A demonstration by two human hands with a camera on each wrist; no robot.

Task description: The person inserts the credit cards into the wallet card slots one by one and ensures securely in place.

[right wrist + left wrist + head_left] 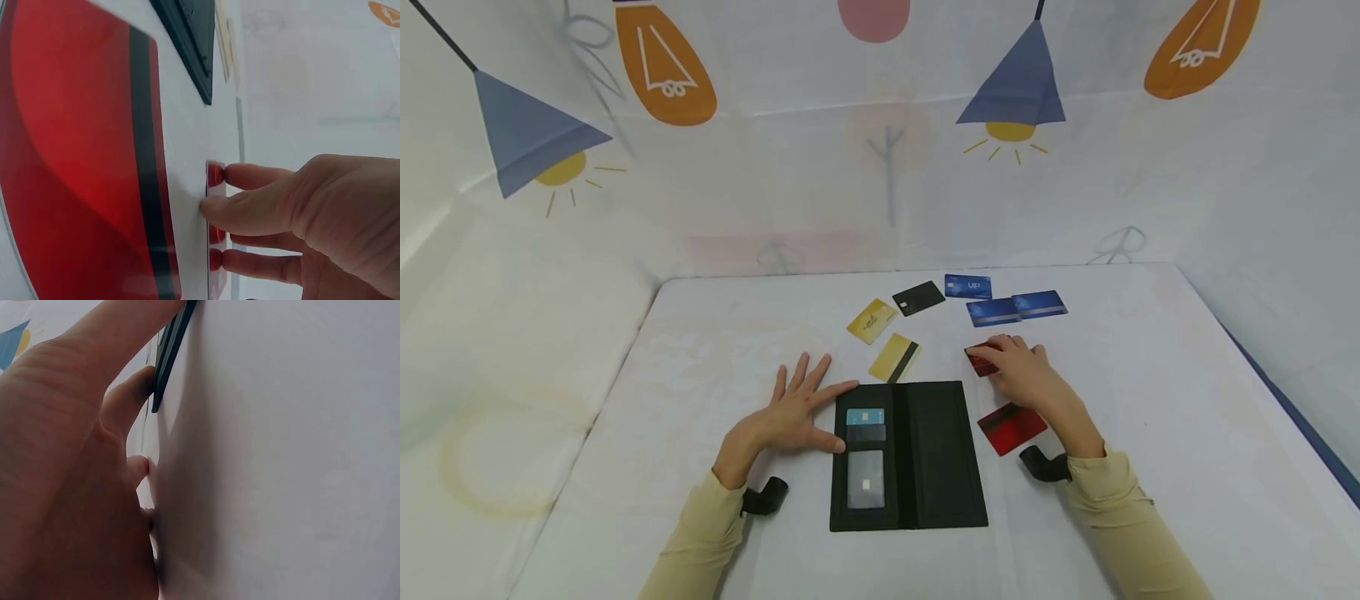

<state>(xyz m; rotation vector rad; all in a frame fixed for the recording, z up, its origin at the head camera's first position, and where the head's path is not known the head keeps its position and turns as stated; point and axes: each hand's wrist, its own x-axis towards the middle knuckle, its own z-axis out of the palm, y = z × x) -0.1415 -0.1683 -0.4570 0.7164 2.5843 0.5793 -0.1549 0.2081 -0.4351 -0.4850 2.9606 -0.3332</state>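
A black bifold card wallet (945, 454) lies spread flat on the table, with a light-blue card (865, 417) and a clear pocket holding a pale chip card (866, 479) on its left half. My left hand (786, 419) has its fingers spread, thumb and index fingertip resting at the wallet's left edge. To the wallet's upper right, my right hand (1026, 375) pinches a red card (981, 360); in the right wrist view, the thumb is at its near edge and fingertips meet its face. Another red card (1012, 428) with a black stripe lies below that hand.
Two gold cards (872, 322) and a black card (919, 297) lie beyond the wallet. Several blue cards (992, 312) are at the back right. White cloth walls with printed lamps (1015, 83) border the white table (737, 325). Each wrist bears a black camera (766, 497).
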